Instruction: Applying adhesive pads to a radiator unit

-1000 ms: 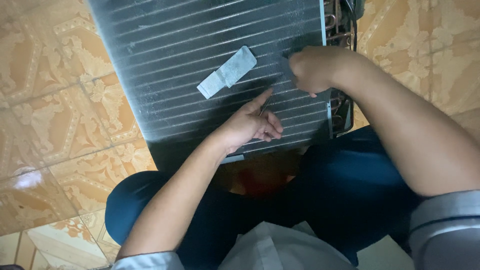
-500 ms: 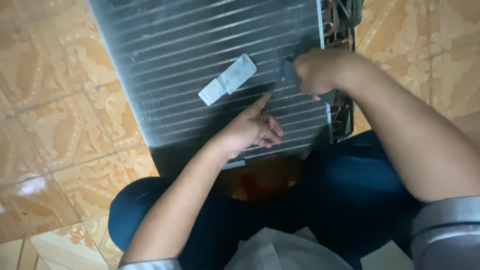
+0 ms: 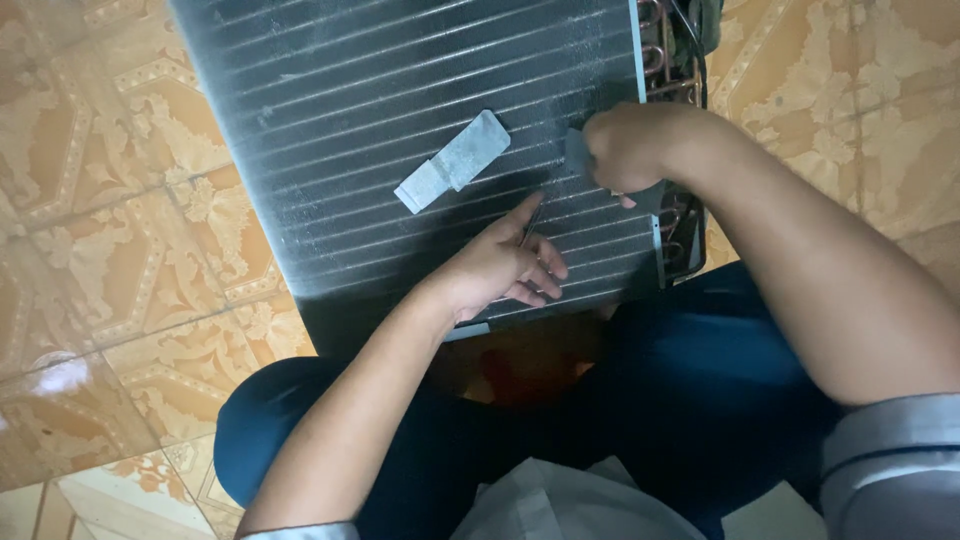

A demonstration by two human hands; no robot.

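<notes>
Left hand point(image 3: 500, 270) lies open on finned coil point(image 3: 400, 130); right hand point(image 3: 625, 145) fisted around a flat grey tool point(image 3: 578, 152), probably a fin comb.

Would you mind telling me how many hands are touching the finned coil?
2. The left hand rests flat near the coil's lower edge; the right hand grips something at its right edge.

Dusty matt metal fin coil point(image 3: 400, 120)

You get dim, warm light; a glare patch shines on the floor tiles point(image 3: 60, 375) at lower left, your lap lies in deep shadow, and your right hand point(image 3: 630, 150) blurs slightly.
</notes>
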